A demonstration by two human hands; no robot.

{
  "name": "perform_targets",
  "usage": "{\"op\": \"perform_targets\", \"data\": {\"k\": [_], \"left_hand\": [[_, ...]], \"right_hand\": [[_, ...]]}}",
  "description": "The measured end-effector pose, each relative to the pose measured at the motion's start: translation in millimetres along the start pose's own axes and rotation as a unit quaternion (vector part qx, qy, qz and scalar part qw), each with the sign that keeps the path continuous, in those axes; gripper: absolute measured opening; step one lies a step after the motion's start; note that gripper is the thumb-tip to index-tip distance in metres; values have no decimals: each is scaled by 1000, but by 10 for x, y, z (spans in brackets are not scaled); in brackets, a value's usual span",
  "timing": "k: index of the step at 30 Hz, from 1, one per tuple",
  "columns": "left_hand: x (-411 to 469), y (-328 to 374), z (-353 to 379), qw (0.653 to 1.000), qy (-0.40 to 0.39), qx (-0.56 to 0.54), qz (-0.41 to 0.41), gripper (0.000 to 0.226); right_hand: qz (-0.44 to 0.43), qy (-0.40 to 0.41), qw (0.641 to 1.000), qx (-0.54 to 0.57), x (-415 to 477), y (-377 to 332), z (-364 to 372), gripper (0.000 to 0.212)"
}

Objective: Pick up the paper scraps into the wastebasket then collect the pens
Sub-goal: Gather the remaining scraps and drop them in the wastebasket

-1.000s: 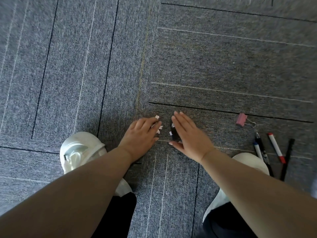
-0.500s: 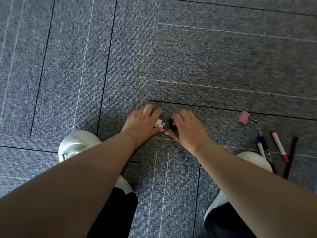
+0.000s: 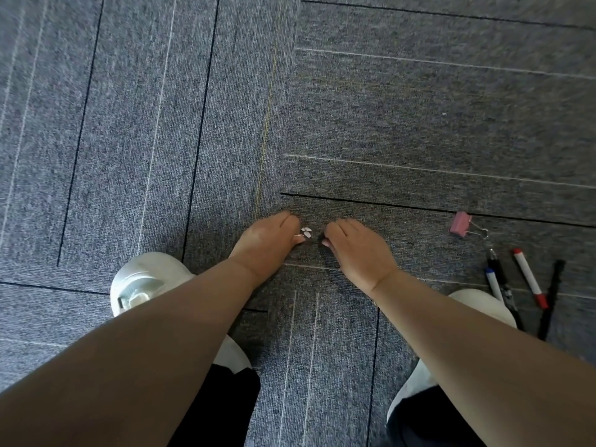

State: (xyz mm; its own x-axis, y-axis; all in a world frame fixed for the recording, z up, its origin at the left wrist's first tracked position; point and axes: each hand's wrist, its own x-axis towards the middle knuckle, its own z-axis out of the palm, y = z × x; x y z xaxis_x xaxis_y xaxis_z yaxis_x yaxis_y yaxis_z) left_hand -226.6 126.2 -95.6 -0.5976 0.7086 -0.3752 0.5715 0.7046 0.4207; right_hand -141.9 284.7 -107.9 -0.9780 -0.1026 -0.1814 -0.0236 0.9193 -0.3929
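Though curled, left hand [image 3: 267, 245] against scraps [image 3: 306, 232].

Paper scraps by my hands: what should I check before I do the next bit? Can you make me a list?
1. Scraps gathered in one spot: ok. The paper scraps sit together between the left hand and the right hand.
2. Scraps properly gripped: cannot tell. Curled fingers hide the hold.
3. No bits left behind: cannot tell. The hands cover the carpet under them.
4. Wastebasket within sight: not ok. None shows in this view.
5. Pens ready for later: ok. The pens lie on the carpet to the right, below the pink clip, with no hand on them.
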Motion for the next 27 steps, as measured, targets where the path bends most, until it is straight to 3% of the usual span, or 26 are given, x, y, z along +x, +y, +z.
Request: {"op": "perform_targets", "data": {"k": [6,12,18,23,27], "left_hand": [[-118,-125,-64,997,18,-40,-56,23],[-148,-162,-106,994,11,-60,-91,22],[-194,-194,-90,994,14,-69,-84,23],[-194,-216,-94,996,2,-51,-76,23],[-70,-168,-132,997,3,-55,-58,20]], "right_hand": [[27,-19,999,31,-2,-17,-107,5],[4,-57,997,47,216,-269,-198,15],[58,-103,992,32,282,-343,-150,15],[68,-87,994,19,258,-373,-110,19],[113,-59,989,76,159,-304,-139,19]]}}
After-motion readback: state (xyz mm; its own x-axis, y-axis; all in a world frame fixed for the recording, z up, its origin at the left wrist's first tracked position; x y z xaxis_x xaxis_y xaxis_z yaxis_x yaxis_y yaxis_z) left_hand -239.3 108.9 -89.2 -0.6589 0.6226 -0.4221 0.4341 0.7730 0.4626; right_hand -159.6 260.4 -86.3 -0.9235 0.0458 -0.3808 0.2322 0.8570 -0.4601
